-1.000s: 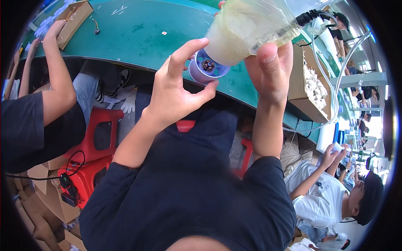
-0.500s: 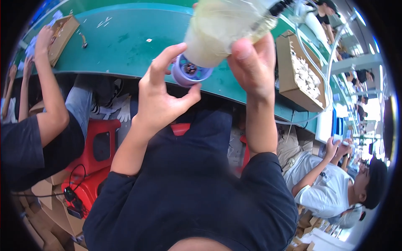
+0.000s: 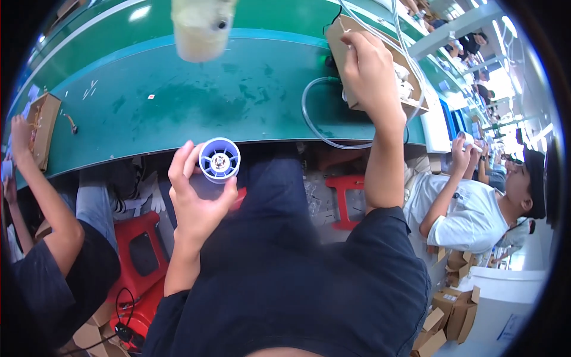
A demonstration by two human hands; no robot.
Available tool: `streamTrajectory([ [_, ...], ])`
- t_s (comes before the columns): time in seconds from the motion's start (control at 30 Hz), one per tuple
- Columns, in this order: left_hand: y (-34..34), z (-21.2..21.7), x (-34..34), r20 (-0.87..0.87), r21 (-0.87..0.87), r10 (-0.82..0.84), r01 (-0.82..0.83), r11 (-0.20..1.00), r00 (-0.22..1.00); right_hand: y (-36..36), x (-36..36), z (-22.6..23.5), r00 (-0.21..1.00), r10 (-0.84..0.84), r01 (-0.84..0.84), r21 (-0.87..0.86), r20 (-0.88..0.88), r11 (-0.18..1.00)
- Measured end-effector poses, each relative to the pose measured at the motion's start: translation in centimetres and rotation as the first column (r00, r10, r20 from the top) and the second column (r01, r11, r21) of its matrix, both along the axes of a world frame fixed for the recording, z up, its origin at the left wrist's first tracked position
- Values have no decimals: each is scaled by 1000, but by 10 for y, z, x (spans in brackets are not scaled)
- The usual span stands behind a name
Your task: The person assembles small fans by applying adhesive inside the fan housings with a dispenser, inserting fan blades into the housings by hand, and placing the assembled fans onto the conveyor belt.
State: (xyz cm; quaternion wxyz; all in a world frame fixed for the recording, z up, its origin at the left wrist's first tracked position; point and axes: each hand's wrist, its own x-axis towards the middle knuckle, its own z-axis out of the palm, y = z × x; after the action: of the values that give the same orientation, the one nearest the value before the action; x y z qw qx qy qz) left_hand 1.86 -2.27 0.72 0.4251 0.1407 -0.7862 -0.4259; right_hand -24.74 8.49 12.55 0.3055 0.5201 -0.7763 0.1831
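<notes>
My left hand [image 3: 199,193] grips a lavender plastic cylinder [image 3: 237,156] between thumb and fingers, just off the table's near edge. Its open end faces up, showing radial vanes around a round metal-looking centre. At the right, my right hand [image 3: 372,71] reaches over a cardboard box [image 3: 419,107] holding white pieces [image 3: 406,83]. The fingertips of that hand are pinched together near the box's far left corner; whatever is between them is too small to make out. Toward the back of the table is a cloudy, pale yellow container [image 3: 202,38], apart from both hands.
Clear tubing [image 3: 304,110] loops over the green table [image 3: 256,89] beside the box. At the left, a person's arm [image 3: 50,196] reaches to another cardboard box [image 3: 46,128]. A person in white [image 3: 461,208] works at the right. Red stools [image 3: 345,202] stand below.
My right hand has let go of the pale container and moved right to the box. My left hand has brought the lavender cylinder down and left, away from the container.
</notes>
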Motion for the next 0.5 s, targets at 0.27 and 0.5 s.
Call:
streamTrajectory([
  [0.27,16,-9,-6,23,-58,-199,200,978,980,64,-138,9,766,-640,513,542,63,666],
  [0.5,24,-20,-5,-18,33,-207,208,978,978,71,-154,7,817,-539,352,562,205,748],
])
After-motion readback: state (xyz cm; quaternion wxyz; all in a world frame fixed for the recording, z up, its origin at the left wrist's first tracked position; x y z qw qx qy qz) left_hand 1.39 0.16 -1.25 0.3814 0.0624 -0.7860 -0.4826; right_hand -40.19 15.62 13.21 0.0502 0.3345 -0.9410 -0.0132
